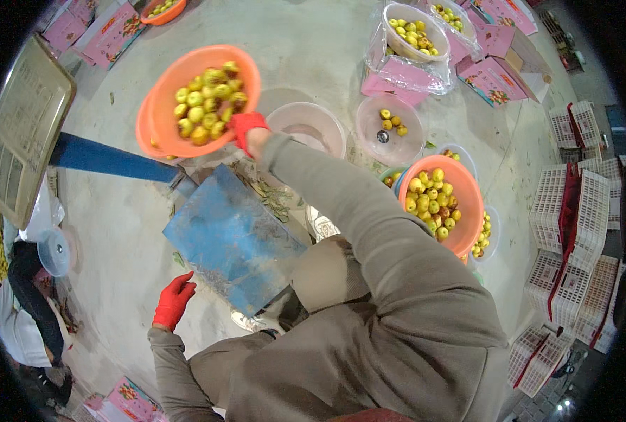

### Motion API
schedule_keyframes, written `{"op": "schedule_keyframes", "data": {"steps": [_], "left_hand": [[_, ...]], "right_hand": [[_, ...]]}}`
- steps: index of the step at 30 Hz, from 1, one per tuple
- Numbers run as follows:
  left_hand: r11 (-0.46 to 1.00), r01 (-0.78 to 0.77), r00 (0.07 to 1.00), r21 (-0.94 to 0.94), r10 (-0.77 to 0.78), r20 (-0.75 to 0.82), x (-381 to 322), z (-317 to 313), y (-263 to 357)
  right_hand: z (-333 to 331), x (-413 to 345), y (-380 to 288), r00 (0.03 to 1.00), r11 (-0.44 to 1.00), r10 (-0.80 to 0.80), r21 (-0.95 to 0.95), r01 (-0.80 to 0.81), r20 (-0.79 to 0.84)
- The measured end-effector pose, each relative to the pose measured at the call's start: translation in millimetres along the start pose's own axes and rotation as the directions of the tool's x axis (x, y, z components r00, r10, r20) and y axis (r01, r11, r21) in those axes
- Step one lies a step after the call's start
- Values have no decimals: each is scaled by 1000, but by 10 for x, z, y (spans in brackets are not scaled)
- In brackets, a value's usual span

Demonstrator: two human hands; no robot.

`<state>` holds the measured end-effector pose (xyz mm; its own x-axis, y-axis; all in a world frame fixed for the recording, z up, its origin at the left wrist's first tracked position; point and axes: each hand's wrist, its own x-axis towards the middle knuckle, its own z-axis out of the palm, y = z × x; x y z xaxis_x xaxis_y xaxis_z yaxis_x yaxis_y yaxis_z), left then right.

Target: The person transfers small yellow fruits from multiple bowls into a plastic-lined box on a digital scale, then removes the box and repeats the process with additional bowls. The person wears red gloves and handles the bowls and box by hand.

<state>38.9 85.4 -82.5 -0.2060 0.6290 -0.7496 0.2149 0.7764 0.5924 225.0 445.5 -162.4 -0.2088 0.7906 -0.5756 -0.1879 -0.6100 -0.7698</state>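
Note:
My right hand (247, 133), in a red glove, grips the near right rim of an orange plastic basin (168, 74) full of yellow-green, brown-patched jujube-like fruit (197, 100). That basin is tilted and overlaps a second orange basin (143, 129) beneath or behind it; whether they touch is unclear. My left hand (175, 303), also red-gloved, holds nothing, its fingers slightly apart. It hovers beside the blue platform (234, 242) of a floor scale, whose display head (28, 126) rises at the left on a blue post. A whitish plastic basin (334, 124) sits just right of my right hand.
At the right, a translucent basin (389, 150) has a few fruits, and another orange basin (474, 211) is well filled. Pink cartons (397, 82) stand beyond them. White plastic crates (548, 211) line the right side. Another person (33, 311) is at the far left.

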Motion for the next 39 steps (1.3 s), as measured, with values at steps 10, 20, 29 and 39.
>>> {"op": "schedule_keyframes", "data": {"steps": [10,20,29,39], "left_hand": [[969,-213,975,128,219,-34,-63,-97,225],[971,-220,975,96,221,-1,-62,-99,256],[971,-205,978,124,207,2,-46,-90,226],[978,-154,988,141,156,1,-47,-96,247]], "right_hand": [[1187,1087,646,973,978,-204,-10,206,110],[1060,763,167,954,999,-26,48,13,297],[899,534,-97,975,980,51,-201,-7,216],[-1077,340,689,957,969,229,-135,-206,179]]}}
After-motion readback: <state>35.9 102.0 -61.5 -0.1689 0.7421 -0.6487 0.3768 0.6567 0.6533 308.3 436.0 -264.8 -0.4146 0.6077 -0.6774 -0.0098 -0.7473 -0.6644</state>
